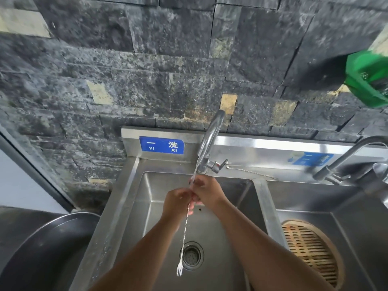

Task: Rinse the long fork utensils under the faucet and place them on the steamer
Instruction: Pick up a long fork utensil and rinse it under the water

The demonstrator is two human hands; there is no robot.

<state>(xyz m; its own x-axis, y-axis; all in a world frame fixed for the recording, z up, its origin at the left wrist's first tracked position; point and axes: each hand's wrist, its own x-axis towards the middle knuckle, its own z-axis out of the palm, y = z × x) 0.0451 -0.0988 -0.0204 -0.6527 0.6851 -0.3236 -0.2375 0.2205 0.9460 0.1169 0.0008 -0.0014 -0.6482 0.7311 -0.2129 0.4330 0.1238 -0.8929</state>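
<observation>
- Head view, centre of the frame: both hands meet over the left basin of a steel sink (134, 206), just below the spout of the faucet (210, 141).
- The left hand (178, 201) has its grip clamped on the twisted shaft of a long fork (185, 227); its fingers wrap the shaft around mid-length.
- The right hand (206, 192) is pinched on the same shaft a little higher, touching the left hand; both grips are together on the metal.
- The fork hangs nearly upright, slightly tilted, its tines at the bottom just left of the round drain (192, 256), its upper end reaching up to the faucet's outlet.
- A thin stream of water seems to run along the upper shaft, though it is hard to tell from the metal.
- A second long fork (249, 172) lies flat on the sink's back ledge, right of the faucet base.
- Lower right of the frame: a round slatted steamer (310, 248) sits in the right basin, with nothing on its visible slats.
- A second tap (346, 156) arches at the right edge.
- A blue label (161, 145) is stuck on the backsplash.
- A green basket (367, 80) hangs at upper right against the dark stone wall (126, 70).
- A dark round pan (48, 253) sits at lower left.
</observation>
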